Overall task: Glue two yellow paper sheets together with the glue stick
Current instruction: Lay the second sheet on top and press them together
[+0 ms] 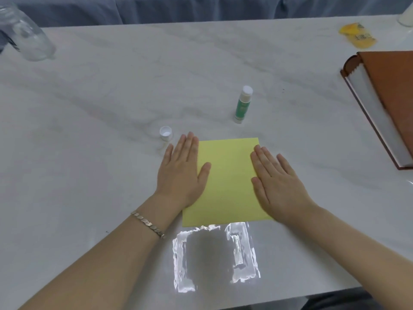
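Note:
A yellow paper sheet (228,182) lies flat on the white marble table (111,108), and only one yellow surface shows. My left hand (183,173) lies flat with straight fingers over the sheet's left edge. My right hand (277,182) presses flat on its right edge in the same way. Beyond the sheet stands the glue stick (243,105), green and white, upright and uncapped. Its white cap (166,133) stands apart on the table just past my left fingertips.
A brown-covered book (384,104) lies at the right edge. A clear glass jar (24,34) lies at the far left. A yellow packet (357,36) sits at the far right, with a white object (405,19) behind it. Glare patches mark the table near me.

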`<state>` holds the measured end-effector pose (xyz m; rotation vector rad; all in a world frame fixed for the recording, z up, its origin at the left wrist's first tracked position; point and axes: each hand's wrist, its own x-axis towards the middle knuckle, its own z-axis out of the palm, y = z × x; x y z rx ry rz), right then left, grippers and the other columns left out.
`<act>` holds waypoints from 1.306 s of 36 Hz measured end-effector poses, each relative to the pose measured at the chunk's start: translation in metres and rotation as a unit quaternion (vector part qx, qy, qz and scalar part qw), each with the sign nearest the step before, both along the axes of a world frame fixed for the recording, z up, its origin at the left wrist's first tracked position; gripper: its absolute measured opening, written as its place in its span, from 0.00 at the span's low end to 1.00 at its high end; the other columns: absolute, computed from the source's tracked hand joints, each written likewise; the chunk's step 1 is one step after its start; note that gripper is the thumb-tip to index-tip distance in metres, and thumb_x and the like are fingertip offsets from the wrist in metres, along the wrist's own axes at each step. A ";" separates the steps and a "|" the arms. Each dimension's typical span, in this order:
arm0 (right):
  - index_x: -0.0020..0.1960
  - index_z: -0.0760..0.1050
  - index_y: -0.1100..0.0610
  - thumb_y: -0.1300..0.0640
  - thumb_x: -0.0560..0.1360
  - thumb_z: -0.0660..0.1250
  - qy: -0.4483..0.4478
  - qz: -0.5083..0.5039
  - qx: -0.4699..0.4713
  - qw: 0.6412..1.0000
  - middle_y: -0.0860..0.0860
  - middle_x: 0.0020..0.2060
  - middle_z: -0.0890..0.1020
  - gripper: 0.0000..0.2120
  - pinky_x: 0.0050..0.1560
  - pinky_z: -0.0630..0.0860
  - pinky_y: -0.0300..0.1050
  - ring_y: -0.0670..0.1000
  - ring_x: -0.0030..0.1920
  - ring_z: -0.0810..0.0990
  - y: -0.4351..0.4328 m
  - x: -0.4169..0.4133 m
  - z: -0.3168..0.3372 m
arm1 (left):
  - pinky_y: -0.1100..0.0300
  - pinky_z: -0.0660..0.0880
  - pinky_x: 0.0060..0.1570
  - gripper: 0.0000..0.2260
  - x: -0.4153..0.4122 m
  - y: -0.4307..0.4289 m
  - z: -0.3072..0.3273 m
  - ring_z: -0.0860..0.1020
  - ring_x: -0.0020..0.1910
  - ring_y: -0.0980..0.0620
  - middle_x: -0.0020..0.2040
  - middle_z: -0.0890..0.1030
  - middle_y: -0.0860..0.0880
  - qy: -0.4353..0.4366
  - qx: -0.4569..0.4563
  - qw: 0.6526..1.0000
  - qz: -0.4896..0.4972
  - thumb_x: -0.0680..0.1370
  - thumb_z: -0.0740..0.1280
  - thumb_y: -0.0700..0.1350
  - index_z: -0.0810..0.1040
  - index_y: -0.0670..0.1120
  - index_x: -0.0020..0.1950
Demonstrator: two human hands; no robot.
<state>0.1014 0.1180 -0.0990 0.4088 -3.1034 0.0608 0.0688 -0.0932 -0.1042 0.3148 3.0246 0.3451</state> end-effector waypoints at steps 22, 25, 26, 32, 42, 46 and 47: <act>0.68 0.64 0.64 0.50 0.79 0.36 -0.033 0.079 -0.030 0.996 0.59 0.69 0.69 0.29 0.66 0.56 0.50 0.56 0.70 0.66 -0.060 0.034 -0.002 | 0.54 0.39 0.71 0.32 0.001 0.001 0.004 0.43 0.75 0.54 0.77 0.45 0.49 -0.003 -0.027 1.000 0.008 0.73 0.40 0.56 0.44 0.44 0.75; 0.68 0.64 0.64 0.49 0.78 0.34 -0.047 0.052 -0.023 0.997 0.59 0.69 0.69 0.31 0.66 0.56 0.52 0.56 0.69 0.66 -0.040 0.038 -0.001 | 0.54 0.39 0.71 0.32 0.001 0.000 0.003 0.42 0.75 0.54 0.77 0.45 0.49 -0.004 -0.025 1.000 0.006 0.74 0.41 0.56 0.44 0.44 0.75; 0.68 0.64 0.64 0.50 0.78 0.34 -0.049 0.039 -0.017 0.998 0.59 0.69 0.69 0.31 0.66 0.56 0.53 0.57 0.69 0.66 -0.031 0.039 0.000 | 0.54 0.39 0.71 0.32 0.001 0.000 0.003 0.42 0.75 0.54 0.77 0.45 0.49 -0.003 -0.023 1.000 0.005 0.74 0.41 0.56 0.45 0.44 0.75; 0.70 0.60 0.66 0.49 0.79 0.35 -0.050 0.009 0.016 0.999 0.61 0.70 0.66 0.30 0.69 0.47 0.51 0.58 0.71 0.59 0.011 0.046 0.001 | 0.54 0.39 0.72 0.27 0.003 0.001 0.005 0.42 0.75 0.54 0.77 0.44 0.49 -0.007 -0.024 1.000 0.012 0.79 0.44 0.54 0.44 0.44 0.75; 0.68 0.65 0.60 0.61 0.74 0.59 -0.129 -0.104 -0.276 0.947 0.54 0.66 0.69 0.23 0.66 0.54 0.33 0.53 0.67 0.66 0.047 0.036 0.032 | 0.51 0.40 0.71 0.23 0.006 0.004 0.008 0.42 0.75 0.52 0.77 0.45 0.49 -0.010 -0.014 1.000 0.009 0.80 0.46 0.52 0.47 0.52 0.75; 0.61 0.72 0.60 0.64 0.71 0.64 -0.178 -0.292 -0.477 0.809 0.56 0.45 0.81 0.18 0.55 0.75 0.48 0.53 0.44 0.80 0.028 0.006 0.048 | 0.50 0.44 0.70 0.26 0.009 0.005 0.009 0.48 0.75 0.51 0.77 0.52 0.50 0.015 0.004 1.000 -0.023 0.76 0.41 0.54 0.57 0.56 0.73; 0.61 0.72 0.61 0.63 0.71 0.65 -0.205 -0.308 -0.507 0.779 0.58 0.42 0.81 0.18 0.53 0.77 0.49 0.54 0.41 0.79 0.022 0.000 0.052 | 0.50 0.45 0.70 0.27 0.010 0.006 0.008 0.50 0.75 0.51 0.76 0.54 0.50 0.020 0.008 0.999 -0.027 0.75 0.39 0.55 0.59 0.56 0.73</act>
